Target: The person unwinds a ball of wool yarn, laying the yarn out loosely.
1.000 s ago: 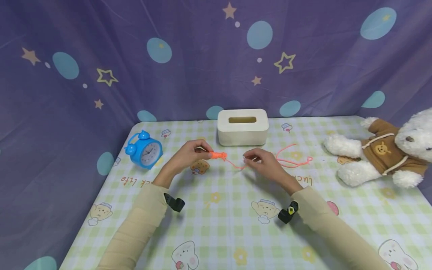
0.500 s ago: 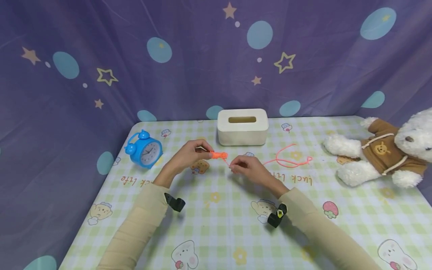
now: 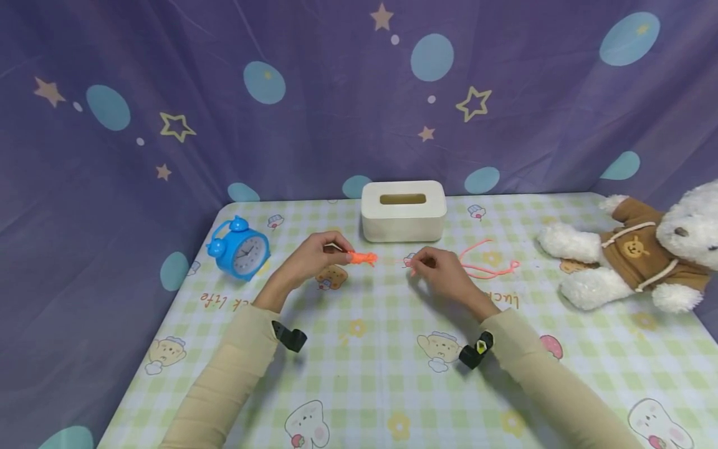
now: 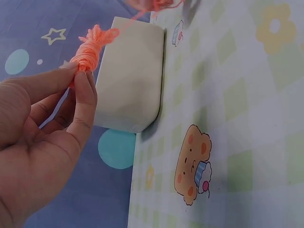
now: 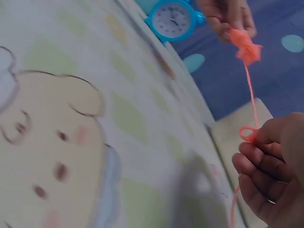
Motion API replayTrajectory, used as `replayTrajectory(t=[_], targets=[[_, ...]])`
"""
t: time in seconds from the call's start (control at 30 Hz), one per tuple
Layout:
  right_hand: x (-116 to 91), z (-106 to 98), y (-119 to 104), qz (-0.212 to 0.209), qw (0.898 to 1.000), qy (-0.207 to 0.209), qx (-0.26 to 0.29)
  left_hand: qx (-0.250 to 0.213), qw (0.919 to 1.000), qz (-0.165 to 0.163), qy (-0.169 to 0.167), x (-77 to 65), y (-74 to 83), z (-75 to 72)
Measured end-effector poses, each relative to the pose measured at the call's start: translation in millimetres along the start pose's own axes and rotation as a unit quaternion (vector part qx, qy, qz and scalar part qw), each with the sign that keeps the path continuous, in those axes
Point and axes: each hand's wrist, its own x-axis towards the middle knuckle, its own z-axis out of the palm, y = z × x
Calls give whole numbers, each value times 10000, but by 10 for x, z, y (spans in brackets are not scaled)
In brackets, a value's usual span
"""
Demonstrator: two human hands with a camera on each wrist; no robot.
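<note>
A small wound bundle of orange yarn (image 4: 90,51) is pinched at one end between the thumb and fingers of my left hand (image 3: 318,257). From the bundle's free end a single strand (image 5: 251,90) runs taut to my right hand (image 3: 444,273). My right thumb and forefinger pinch that strand, and a little loop (image 5: 246,133) stands out beside the fingertips. Both hands are raised over the table. More loose yarn (image 3: 488,274) trails on the cloth beyond the right hand.
A white tissue box (image 3: 404,224) stands behind the hands. At the left is a blue alarm clock (image 3: 242,252); a white teddy bear in a brown hoodie (image 3: 634,252) lies at the right. A checked cloth (image 3: 370,374) covers the table, with a purple curtain (image 3: 325,149) behind.
My right hand came in close to the bundle half a second ago and has since drawn away to the right with the strand. The left hand has stayed in place.
</note>
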Motion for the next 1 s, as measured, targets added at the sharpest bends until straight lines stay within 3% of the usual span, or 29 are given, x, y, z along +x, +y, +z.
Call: replayTrajectory(t=[0.23, 0.73, 1.0], targets=[[-14, -272, -18, -95, 9975, 693, -51, -95, 9999, -32, 1, -25, -9, -16], [-80, -682, 127, -8, 9886, 1477, -306, -301, 9994, -169, -3, -14, -9, -20], [-128, -795, 193, -27, 9846, 1686, -464, -252, 9996, -124, -35, -19, -43, -32]])
